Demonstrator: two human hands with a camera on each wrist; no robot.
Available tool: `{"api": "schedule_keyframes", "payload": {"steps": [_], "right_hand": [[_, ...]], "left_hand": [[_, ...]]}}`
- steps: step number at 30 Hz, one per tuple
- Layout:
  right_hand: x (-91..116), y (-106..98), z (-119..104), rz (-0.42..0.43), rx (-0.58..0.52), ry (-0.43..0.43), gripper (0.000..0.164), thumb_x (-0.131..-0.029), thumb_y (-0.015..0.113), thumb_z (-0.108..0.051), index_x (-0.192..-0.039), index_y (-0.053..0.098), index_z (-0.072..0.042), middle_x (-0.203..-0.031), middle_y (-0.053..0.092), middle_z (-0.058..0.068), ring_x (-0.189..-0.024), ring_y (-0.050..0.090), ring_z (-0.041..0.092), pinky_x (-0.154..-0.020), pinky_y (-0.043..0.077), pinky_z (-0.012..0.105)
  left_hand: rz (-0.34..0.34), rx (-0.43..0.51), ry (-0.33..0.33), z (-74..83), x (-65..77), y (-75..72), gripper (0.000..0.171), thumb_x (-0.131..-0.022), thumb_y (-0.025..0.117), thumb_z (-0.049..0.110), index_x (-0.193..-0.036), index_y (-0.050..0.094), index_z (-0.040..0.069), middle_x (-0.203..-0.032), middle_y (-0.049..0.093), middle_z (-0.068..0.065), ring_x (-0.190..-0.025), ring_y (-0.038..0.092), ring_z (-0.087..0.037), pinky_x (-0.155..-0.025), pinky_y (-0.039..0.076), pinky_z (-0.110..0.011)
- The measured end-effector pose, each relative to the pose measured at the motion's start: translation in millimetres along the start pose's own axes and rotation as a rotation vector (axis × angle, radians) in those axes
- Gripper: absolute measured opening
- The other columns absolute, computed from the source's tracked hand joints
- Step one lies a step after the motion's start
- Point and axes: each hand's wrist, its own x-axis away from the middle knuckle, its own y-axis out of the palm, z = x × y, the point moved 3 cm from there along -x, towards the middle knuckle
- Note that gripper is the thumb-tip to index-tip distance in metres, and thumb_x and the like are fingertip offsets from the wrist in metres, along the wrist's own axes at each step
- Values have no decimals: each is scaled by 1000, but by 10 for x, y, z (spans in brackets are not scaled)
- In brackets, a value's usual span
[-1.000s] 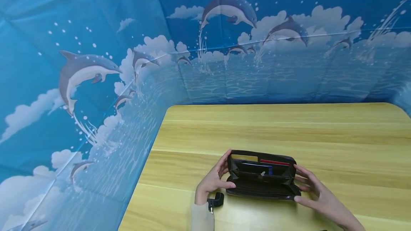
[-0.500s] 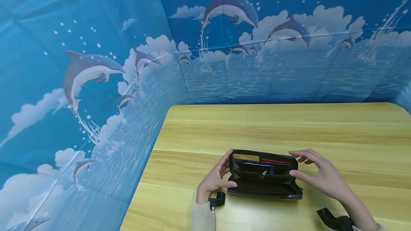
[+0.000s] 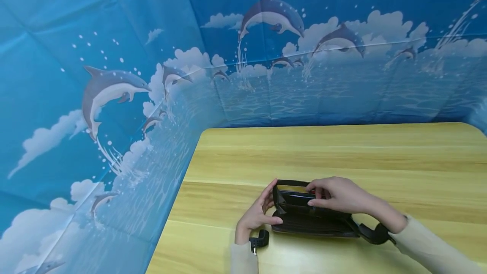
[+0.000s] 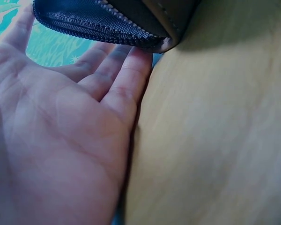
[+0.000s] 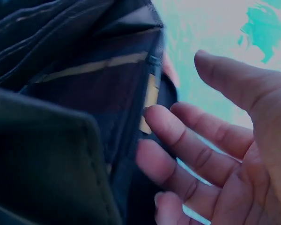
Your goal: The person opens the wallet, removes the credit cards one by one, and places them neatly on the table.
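A long black zip wallet (image 3: 316, 226) lies spread on the table, its lower flap toward me. My left hand (image 3: 255, 217) holds its left end, thumb on the flap and fingers behind the back panel. Fingers of that left hand (image 4: 61, 140) meet the zip edge in the left wrist view. Over the card slots is my right hand (image 3: 342, 195), covering much of the right half. Its fingertips are by a gold card (image 5: 151, 93) in the right wrist view, the thumb apart from them. The gold card (image 3: 291, 188) sits in the back slot.
The wood-grain table (image 3: 335, 151) extends behind and to both sides of the wallet. A blue dolphin-print sheet (image 3: 274, 88) hangs along the back and left edges. Black wrist mounts (image 3: 260, 239) sit on both wrists; the right one is near the wallet's right corner.
My right hand has let go of the wallet's right end and moved left over the card slots. The left hand keeps its hold, and the wallet stays in about the same place.
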Motion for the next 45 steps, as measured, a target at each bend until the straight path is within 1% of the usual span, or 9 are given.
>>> {"api": "schedule_keyframes", "payload": {"steps": [4,8,11,14,20,26,31,40,45], "right_hand": [[-76,46,32,-17,64,4,36,-90,63,-42,-106,68,-10,-66,49,-22,-51,42,-3,-49,39,21],[-131,47,54,7,64,27,33,-89,65,-37,-105,68,-8,-63,49,-21,-50,43,-3,-48,38,21],[-153,36,68,31,74,46,31,-88,67,-35,-105,69,-9,-62,48,-21,-49,42,-3,-46,36,21],[-166,32,94,53,87,66,27,-87,69,-32,-103,70,-11,-62,48,-21,-49,41,-2,-46,35,22],[-191,49,156,79,76,96,18,-84,73,-22,-99,70,-13,-62,49,-19,-49,41,-2,-46,35,23],[-205,81,186,108,94,113,15,-82,76,-20,-93,71,-13,-59,48,-19,-48,42,-2,-46,37,22],[-204,109,183,135,140,104,13,-80,77,-22,-89,73,-12,-56,46,-19,-47,40,-3,-45,37,22],[-234,172,210,205,187,119,17,-76,79,-32,-76,68,-19,-52,44,-20,-44,39,-3,-41,35,21],[-256,199,235,248,197,138,21,-74,80,-37,-68,65,-23,-47,42,-21,-40,39,-4,-36,32,22]], "left_hand": [[1,8,9,-92,0,-14,101,-82,76,11,-153,5,11,-151,22,-19,-131,34,-29,-108,25,-49],[2,11,73,-234,-18,-43,102,-81,77,15,-154,7,15,-150,28,-13,-130,36,-29,-107,29,-46],[-3,5,99,-277,-32,-55,101,-80,78,16,-154,8,18,-149,29,-10,-129,36,-29,-107,29,-45],[-8,-4,71,-252,-37,-57,102,-80,78,12,-154,8,18,-150,27,-12,-130,35,-29,-107,28,-46],[-27,-4,32,-90,-38,-29,103,-80,77,6,-153,5,9,-149,22,-20,-130,32,-35,-107,25,-52],[-24,-14,4,22,-24,-8,102,-80,75,1,-153,5,8,-151,21,-18,-130,32,-32,-108,24,-50],[-24,-13,7,14,-21,-2,103,-79,76,0,-153,5,9,-150,23,-18,-130,33,-31,-108,23,-51],[-18,-14,15,-3,-3,-3,103,-79,77,5,-153,6,9,-148,25,-22,-130,33,-32,-108,23,-51],[-23,-18,68,-3,0,3,101,-80,76,6,-152,6,5,-145,26,-26,-128,34,-36,-107,26,-50]]}}
